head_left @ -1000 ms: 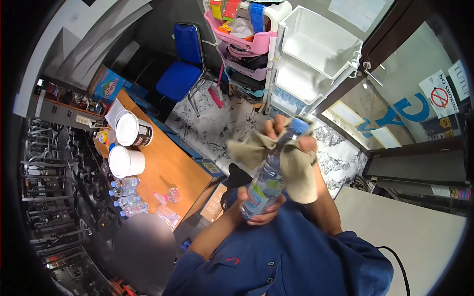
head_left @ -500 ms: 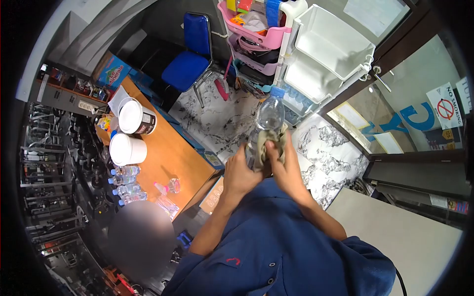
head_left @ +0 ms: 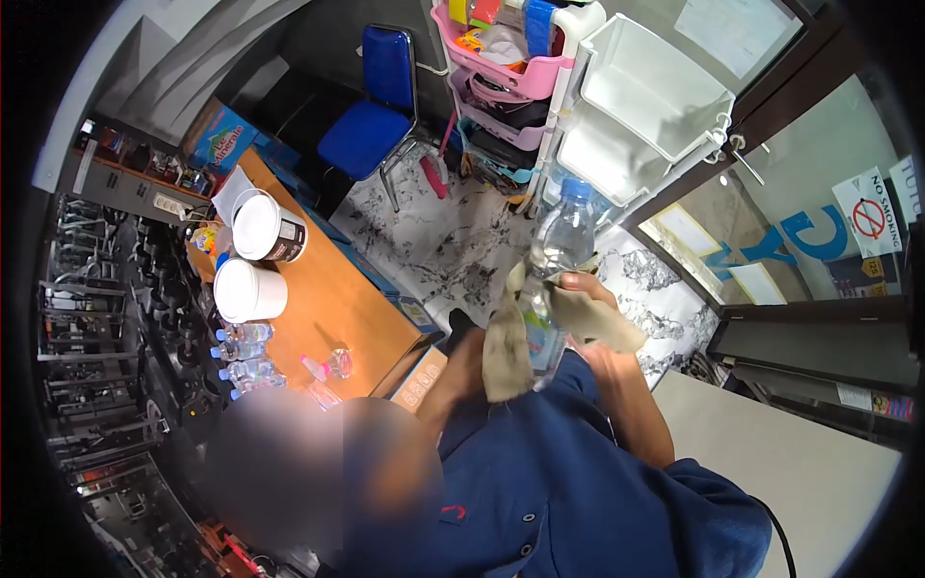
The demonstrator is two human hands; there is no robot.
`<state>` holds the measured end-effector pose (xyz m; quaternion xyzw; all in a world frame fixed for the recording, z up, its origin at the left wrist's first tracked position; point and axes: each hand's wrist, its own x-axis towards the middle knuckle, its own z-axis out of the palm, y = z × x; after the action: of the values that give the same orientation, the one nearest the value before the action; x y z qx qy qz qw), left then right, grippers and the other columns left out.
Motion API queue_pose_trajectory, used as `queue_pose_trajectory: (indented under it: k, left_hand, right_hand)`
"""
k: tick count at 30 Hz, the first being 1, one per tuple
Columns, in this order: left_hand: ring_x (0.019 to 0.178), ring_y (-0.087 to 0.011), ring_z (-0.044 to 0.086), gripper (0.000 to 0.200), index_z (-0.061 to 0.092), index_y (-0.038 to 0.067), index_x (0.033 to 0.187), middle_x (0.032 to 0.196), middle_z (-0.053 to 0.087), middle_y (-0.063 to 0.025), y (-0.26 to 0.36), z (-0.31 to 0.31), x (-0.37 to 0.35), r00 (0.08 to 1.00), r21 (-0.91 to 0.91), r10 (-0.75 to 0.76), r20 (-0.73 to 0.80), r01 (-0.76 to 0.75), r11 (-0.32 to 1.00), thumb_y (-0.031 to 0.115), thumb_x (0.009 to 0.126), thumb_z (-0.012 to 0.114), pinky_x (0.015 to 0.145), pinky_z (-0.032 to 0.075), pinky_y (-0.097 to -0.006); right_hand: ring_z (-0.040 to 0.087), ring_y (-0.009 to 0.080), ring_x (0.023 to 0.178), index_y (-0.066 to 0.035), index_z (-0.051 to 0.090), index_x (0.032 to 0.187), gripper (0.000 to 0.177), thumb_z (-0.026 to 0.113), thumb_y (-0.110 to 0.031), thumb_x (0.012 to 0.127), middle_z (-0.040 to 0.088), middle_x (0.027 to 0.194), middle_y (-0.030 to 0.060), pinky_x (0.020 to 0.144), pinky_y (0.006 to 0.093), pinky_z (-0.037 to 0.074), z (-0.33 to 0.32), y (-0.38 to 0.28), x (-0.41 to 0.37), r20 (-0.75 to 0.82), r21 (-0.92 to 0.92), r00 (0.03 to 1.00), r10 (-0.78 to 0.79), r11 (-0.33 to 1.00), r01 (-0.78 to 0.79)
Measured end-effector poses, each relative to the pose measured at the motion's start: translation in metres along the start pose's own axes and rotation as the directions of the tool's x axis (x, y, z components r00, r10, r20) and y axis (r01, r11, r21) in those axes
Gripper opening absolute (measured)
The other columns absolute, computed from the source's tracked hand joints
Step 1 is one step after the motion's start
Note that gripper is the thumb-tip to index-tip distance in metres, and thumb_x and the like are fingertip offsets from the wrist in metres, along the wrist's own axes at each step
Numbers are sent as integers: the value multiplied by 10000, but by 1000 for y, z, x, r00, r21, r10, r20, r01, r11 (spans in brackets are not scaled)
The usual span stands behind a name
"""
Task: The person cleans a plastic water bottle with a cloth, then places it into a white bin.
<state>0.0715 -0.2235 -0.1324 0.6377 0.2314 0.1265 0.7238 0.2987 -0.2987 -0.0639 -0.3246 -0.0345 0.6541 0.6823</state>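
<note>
A clear plastic bottle [head_left: 567,236] with a blue cap is held tilted in front of my body. A beige cloth [head_left: 507,352] wraps around its middle, with one end hanging down on the left and another flap over my right hand. My right hand [head_left: 590,287] is closed around the bottle with the cloth between, its thumb on top. Below the cloth, the bottle's lower part and a coloured label show. My left hand [head_left: 466,364] is at the cloth's left side, and its fingers are hidden behind the cloth.
On the wooden desk [head_left: 332,289] stand two white buckets [head_left: 252,291], several water bottles [head_left: 249,352] and a small pink-topped spray bottle [head_left: 337,363]. A blue chair [head_left: 361,135], a pink basket rack [head_left: 501,72] and white bins [head_left: 655,87] stand beyond. A glass door is at right.
The bottle has moved right and slightly down. The cloth, bunched before, has opened out around it. My left hand has slipped behind the cloth, and my right hand has shifted right.
</note>
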Motion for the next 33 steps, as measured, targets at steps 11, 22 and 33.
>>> queue_pose_trajectory:
  k: [11, 22, 33]
  left_hand:
    - [1219, -219, 646, 492, 595, 9, 1405, 1274, 693, -114, 126, 9, 40, 857, 58, 296, -422, -300, 952, 169, 968, 756, 1075, 472, -365]
    - [986, -278, 711, 189, 599, 60, 811, 811, 663, -105, 139, -29, 42, 885, -449, 431, -177, -462, 765, 171, 960, 639, 1264, 307, -531]
    - [803, -158, 516, 254, 462, 146, 803, 739, 462, 4, 135, -62, 60, 836, -685, 347, -425, -547, 480, 230, 1002, 596, 931, 494, -412]
  right_hand:
    - [701, 361, 971, 2, 600, 1235, 583, 842, -171, 734, 679, 1052, 175, 856, 441, 552, 44, 56, 1, 170, -898, 875, -453, 295, 327]
    - [663, 297, 1170, 26, 504, 1461, 747, 753, -205, 795, 661, 1306, 194, 1002, 404, 525, 21, 9, -5, 403, -721, 906, 134, 655, 224]
    - [707, 299, 1141, -98, 614, 1383, 527, 497, -508, 1074, 713, 1281, 119, 955, 434, 599, -30, 69, -1, 75, -259, 964, 254, 939, -227]
